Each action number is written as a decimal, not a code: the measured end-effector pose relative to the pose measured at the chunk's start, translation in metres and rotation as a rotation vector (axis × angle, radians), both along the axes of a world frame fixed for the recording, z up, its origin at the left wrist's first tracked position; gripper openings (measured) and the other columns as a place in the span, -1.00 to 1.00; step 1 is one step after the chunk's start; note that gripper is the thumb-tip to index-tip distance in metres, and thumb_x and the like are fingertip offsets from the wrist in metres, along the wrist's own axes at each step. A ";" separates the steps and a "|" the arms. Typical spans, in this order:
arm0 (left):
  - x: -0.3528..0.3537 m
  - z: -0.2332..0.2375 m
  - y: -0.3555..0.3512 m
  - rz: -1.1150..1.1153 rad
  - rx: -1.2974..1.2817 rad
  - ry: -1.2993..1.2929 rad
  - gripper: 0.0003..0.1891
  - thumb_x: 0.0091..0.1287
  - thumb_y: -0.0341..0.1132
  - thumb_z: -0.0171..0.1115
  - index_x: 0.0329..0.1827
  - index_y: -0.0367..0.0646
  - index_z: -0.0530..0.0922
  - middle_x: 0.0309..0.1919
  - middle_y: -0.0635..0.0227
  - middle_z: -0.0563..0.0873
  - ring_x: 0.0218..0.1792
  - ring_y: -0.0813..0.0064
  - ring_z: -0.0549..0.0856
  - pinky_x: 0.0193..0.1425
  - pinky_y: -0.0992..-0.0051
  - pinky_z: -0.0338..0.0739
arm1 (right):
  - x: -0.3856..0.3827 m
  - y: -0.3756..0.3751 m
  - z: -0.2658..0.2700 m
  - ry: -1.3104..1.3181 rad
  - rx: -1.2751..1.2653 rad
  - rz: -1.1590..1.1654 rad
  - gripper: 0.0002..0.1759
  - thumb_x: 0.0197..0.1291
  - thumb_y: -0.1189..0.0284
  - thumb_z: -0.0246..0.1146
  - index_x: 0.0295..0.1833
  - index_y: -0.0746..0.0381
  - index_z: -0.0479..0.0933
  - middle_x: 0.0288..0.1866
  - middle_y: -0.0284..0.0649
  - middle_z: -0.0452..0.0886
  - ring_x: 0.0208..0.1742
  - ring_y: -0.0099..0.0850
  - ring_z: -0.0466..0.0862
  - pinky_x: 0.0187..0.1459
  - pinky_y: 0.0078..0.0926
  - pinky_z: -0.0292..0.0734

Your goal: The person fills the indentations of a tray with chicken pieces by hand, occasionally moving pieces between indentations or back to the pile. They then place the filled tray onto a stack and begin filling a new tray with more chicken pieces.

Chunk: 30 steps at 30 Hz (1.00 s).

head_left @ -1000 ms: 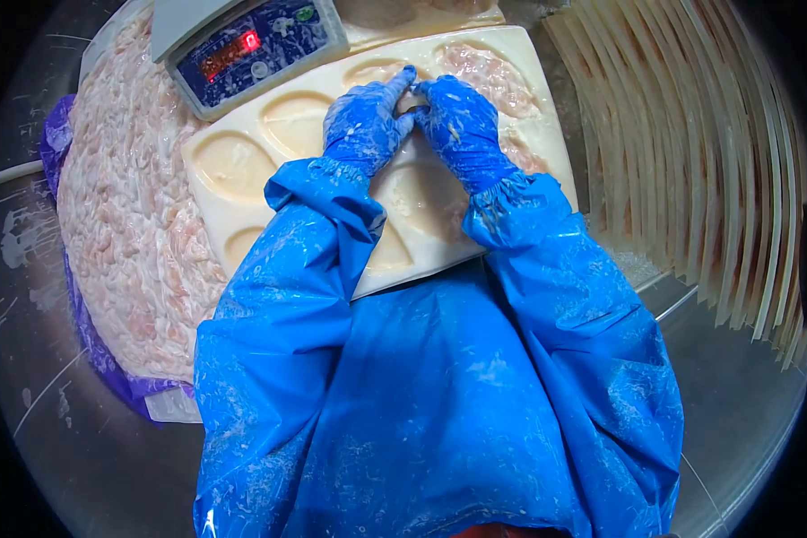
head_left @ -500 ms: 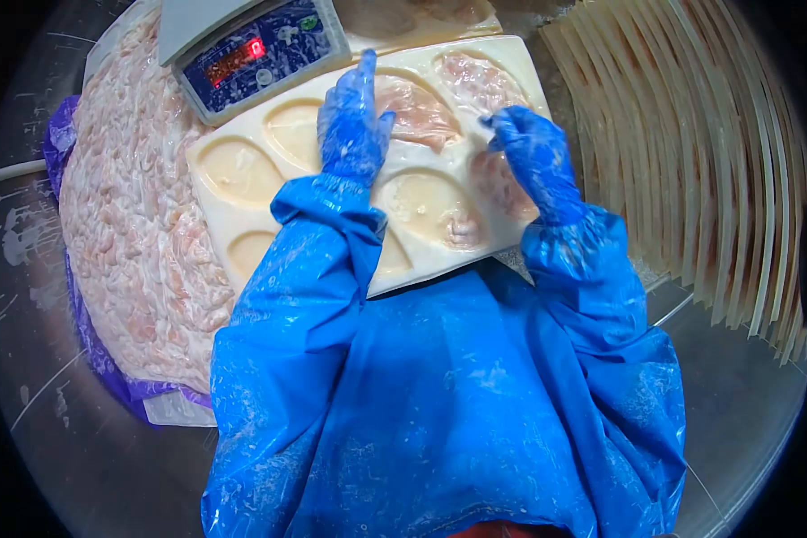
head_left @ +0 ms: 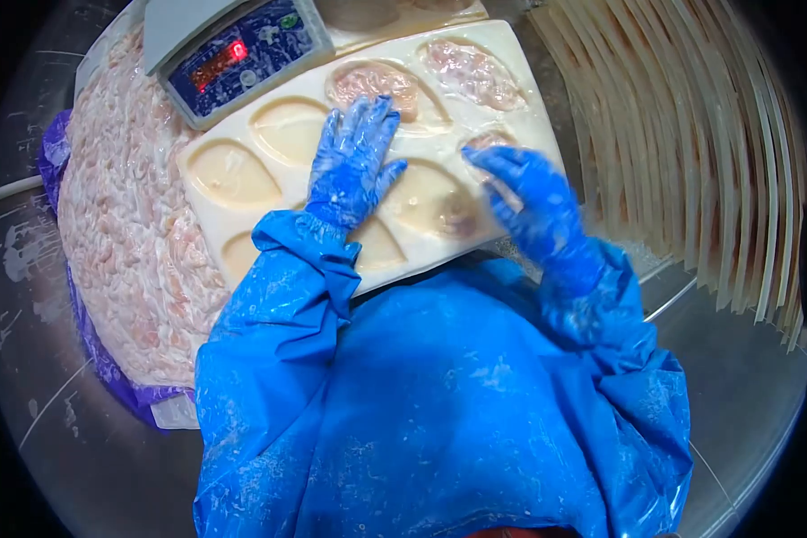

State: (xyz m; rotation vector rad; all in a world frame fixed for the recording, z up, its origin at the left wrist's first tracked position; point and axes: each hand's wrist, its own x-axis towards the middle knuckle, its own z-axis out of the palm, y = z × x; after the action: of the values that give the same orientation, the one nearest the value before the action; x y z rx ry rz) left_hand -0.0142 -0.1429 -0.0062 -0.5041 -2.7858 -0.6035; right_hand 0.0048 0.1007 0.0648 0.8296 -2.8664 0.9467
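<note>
A cream molded tray (head_left: pixel 314 90) with teardrop hollows lies tilted in front of me. My left hand (head_left: pixel 354 166), in a blue glove, is open over the tray, its fingertips at the edge of a flattened piece of raw pink meat (head_left: pixel 372 82) in the upper middle hollow. Another meat piece (head_left: pixel 475 73) fills the top right hollow. Slightly blurred, my right hand (head_left: pixel 533 202) is over the right-hand hollow with fingers stretched out, partly covering the meat there. A small pinkish lump (head_left: pixel 457 213) sits in the central hollow.
A large heap of pale raw meat (head_left: pixel 134 215) lies on purple plastic (head_left: pixel 108 359) at left. Behind the tray is a scale (head_left: pixel 242 63) with a red digital display. Many thin cream trays (head_left: pixel 681 152) stand on edge in a row at right, on the metal table (head_left: pixel 735 430).
My left hand has moved down, fingers now spread, uncovering the upper middle meat. My right hand has moved down from the top right hollow, its fingers going from curled to stretched out.
</note>
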 end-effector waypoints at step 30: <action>-0.008 0.002 -0.009 -0.263 0.001 -0.078 -0.49 0.32 -0.20 0.14 0.31 -0.17 0.39 0.29 0.12 0.45 0.35 0.13 0.35 0.46 0.17 0.12 | -0.051 -0.041 -0.058 0.098 -0.027 0.050 -0.79 0.17 0.53 0.21 -0.06 0.26 0.61 -0.13 -0.11 0.61 -0.13 -0.27 0.63 -0.07 -0.34 0.52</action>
State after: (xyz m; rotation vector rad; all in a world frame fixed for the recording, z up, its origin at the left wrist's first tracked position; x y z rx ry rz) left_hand -0.0220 -0.1516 -0.0040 -0.8737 -2.8135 -0.6922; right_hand -0.0463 0.0597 0.0070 0.9219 -2.7566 0.9194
